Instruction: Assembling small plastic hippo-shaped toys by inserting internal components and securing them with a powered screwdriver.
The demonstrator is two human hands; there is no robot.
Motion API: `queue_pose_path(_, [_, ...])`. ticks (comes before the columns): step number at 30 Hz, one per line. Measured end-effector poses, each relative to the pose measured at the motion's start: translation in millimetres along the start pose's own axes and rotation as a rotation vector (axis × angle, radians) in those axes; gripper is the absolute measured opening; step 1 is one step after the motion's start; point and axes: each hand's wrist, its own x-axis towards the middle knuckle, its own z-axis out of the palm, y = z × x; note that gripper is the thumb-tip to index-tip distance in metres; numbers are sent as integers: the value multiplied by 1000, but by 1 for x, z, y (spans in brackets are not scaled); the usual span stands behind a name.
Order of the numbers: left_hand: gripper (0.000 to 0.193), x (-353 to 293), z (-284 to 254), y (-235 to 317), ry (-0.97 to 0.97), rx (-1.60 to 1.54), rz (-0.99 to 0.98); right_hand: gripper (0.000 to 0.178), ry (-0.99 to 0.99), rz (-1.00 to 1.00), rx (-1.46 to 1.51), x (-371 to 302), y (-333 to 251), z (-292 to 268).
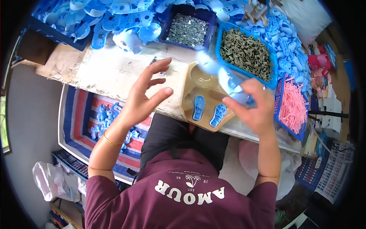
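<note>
My right hand (257, 105) grips a light blue plastic toy part (230, 82), smeared by motion, above the right side of a tan moulded holder (187, 93). Its exact shape cannot be told. Two blue foot-shaped pieces, a left one (198, 107) and a right one (219, 114), lie in the holder's near recesses. To the left of the holder, my left hand (143, 93) hovers over the pale bench (108, 76) with fingers apart and nothing in them. Just beyond its fingertips is a small cluster of dark bits (153, 60).
A dark blue bin of small metal screws (188, 28) and a blue tray of olive-green parts (248, 51) stand at the back. Pink strips fill a basket (293, 108) at right. Blue shells (131, 38) crowd the far side. Assembled blue figures (110, 114) lie on striped cloth below left.
</note>
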Motion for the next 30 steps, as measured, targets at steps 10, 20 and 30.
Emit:
queue_pose_path(10, [86, -3, 28, -25, -41, 839, 352, 49, -138, -189, -333, -44, 14, 32])
queue_pose_path(20, [66, 1, -46, -88, 471, 1028, -39, 68, -166, 144, -366, -58, 20, 19])
queue_pose_path(30, [67, 2, 53, 5, -135, 766, 312, 66, -122, 220, -410, -66, 13, 18])
